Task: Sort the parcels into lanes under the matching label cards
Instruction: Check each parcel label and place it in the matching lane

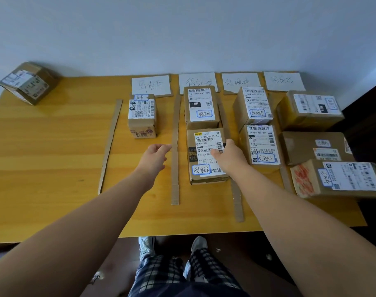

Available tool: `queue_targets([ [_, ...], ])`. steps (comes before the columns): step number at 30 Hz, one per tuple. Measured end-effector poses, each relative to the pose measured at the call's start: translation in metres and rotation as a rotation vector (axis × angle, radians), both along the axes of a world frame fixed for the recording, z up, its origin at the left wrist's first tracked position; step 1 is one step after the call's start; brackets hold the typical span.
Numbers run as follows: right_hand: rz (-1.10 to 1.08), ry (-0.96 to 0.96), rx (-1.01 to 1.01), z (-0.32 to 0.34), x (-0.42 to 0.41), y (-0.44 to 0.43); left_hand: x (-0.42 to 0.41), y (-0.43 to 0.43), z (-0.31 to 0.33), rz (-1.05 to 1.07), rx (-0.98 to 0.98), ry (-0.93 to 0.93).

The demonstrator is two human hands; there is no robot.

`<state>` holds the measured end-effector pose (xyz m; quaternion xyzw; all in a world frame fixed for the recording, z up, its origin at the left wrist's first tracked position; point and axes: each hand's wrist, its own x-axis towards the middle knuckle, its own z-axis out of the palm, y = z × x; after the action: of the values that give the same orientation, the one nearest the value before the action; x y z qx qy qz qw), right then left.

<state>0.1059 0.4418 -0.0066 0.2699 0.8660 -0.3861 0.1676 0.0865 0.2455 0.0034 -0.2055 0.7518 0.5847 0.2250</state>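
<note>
A: So, where's the loose parcel (29,83)?
B: Upper left, near the wall (182,28). Stiff cardboard, probably light: grip opposite sides; left hand (156,154) loosely curled, empty; right hand (227,156) fingers (228,144) resting on the centre parcel (204,168).

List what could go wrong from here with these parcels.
1. The right hand rests on the near parcel in the second lane, which sits against a cardboard strip; a push could knock the strip askew.
2. The nearest parcel in the right lane overhangs the table edge; a bump might tip it off.
3. The tilted parcel at the far left corner lies outside every lane and could be missed.
</note>
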Motion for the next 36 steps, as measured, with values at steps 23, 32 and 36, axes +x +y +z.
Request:
queue_targets([
  [23,0.243,0.39,0.072,0.083,-0.047,-0.066,-0.048,-0.074,0.082,-0.052,0.013,0.23],
  [32,0.245,0.419,-0.066,0.08,-0.119,-0.207,-0.104,-0.201,0.084,-0.022,-0.008,0.335],
  [36,0.208,0.383,-0.085,0.068,-0.151,-0.293,-0.138,-0.284,0.074,-0.049,-0.105,0.338],
])
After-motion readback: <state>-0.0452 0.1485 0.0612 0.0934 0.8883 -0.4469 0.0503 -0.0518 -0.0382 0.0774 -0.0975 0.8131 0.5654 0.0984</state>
